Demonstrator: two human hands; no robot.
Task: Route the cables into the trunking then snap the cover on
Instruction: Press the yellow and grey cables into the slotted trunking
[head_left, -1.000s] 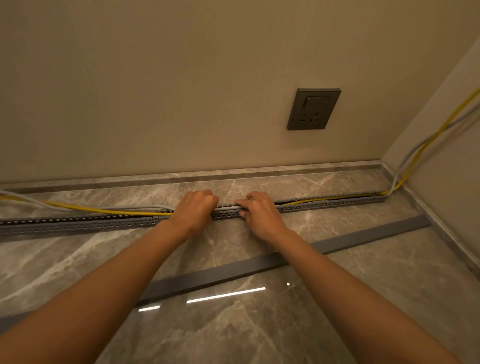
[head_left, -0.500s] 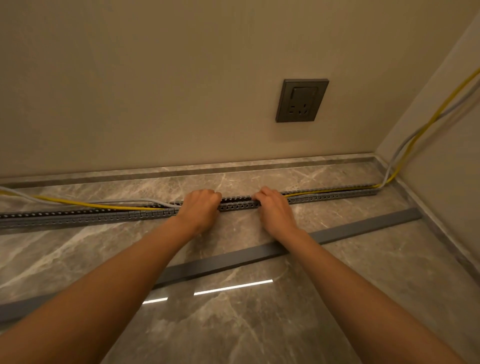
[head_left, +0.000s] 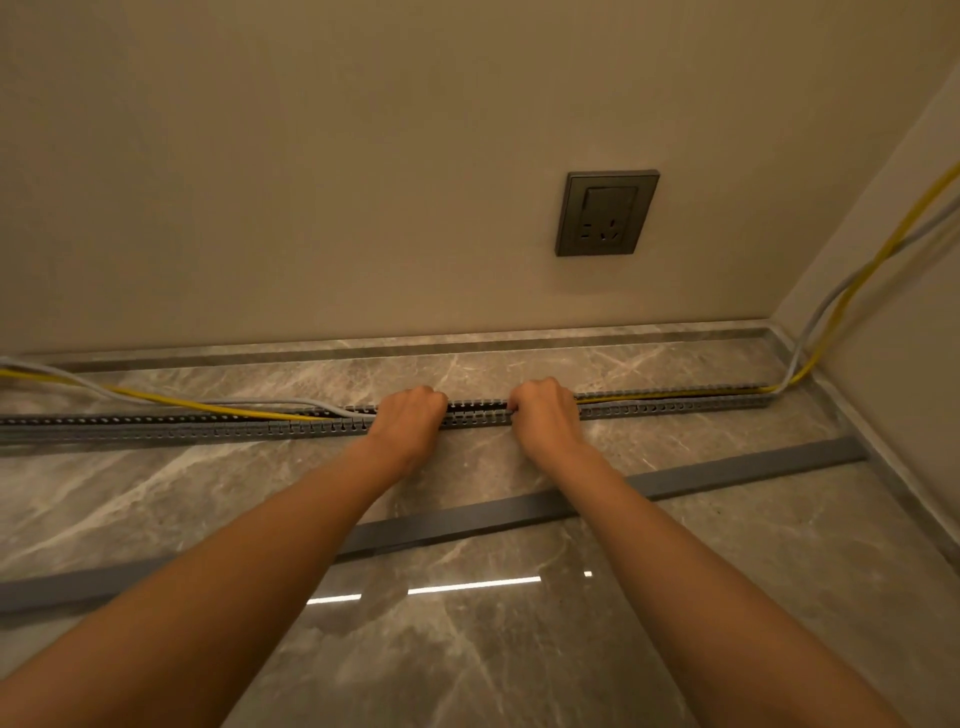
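Observation:
A long grey slotted trunking (head_left: 675, 409) lies on the marble floor along the wall. A yellow cable (head_left: 182, 400) and a grey cable (head_left: 270, 401) come from the left, lie above the trunking and drop into it at my left hand (head_left: 408, 423). My left hand's fingers curl over the trunking onto the cables. My right hand (head_left: 545, 418) sits a little further right, fingers curled over the channel the same way. Right of it the yellow cable lies inside the trunking. The flat grey cover (head_left: 727, 472) lies loose on the floor, nearer to me.
A dark wall socket (head_left: 605, 213) sits above the right hand. In the right corner both cables (head_left: 852, 283) climb the side wall. A stone skirting (head_left: 467, 340) runs along the wall's foot. A ceiling light reflects in the glossy floor near me.
My right hand slid a little to the right along the trunking and its fingers went from flat to curled. The gap between my hands widened; the left hand stayed put.

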